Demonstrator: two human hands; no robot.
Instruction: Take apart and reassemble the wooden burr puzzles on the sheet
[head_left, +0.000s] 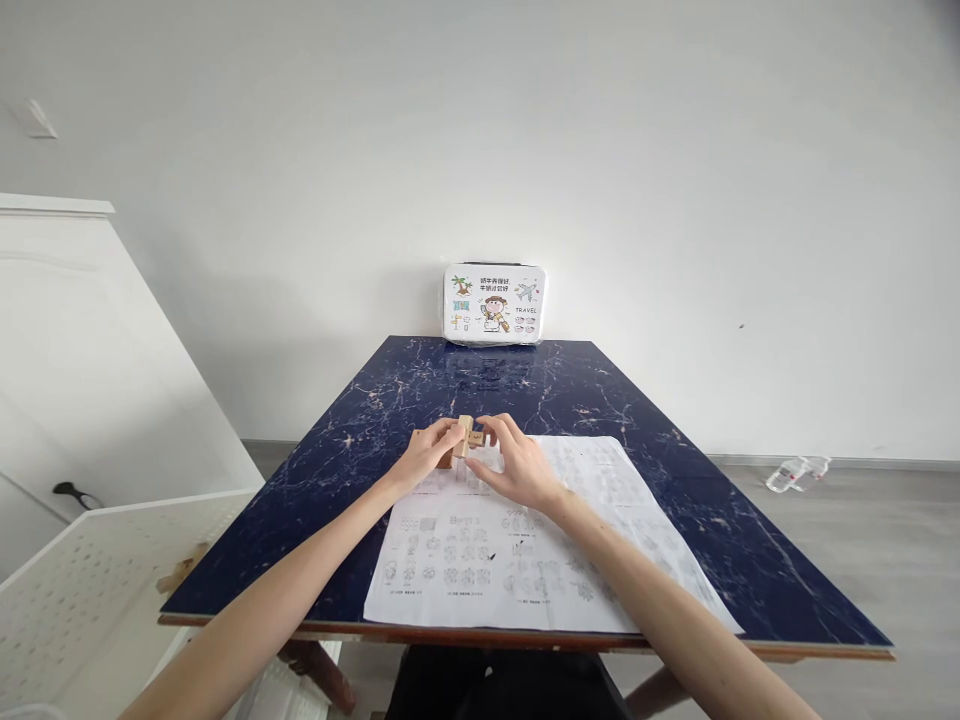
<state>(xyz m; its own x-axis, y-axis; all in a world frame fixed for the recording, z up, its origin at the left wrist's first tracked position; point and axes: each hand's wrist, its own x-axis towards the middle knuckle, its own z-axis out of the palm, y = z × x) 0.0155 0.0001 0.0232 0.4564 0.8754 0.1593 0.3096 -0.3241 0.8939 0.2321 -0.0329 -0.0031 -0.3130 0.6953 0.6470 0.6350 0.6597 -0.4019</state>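
Note:
Both my hands meet over the middle of a dark blue marbled table point(360, 400). My left hand point(427, 455) pinches a small wooden block puzzle point(463, 440) from the left, fingers curled around it. My right hand point(517, 465) grips the same puzzle from the right with bent fingers. The pale wood pieces cross each other and stick up between my fingertips. Under my wrists lies a large white instruction sheet point(465, 570) printed with small diagrams.
A white case with cartoon travel pictures point(493, 304) leans against the wall at the table's far edge. A white perforated bin point(82, 590) stands at the left. A plastic bottle point(796, 472) lies on the grey floor at the right.

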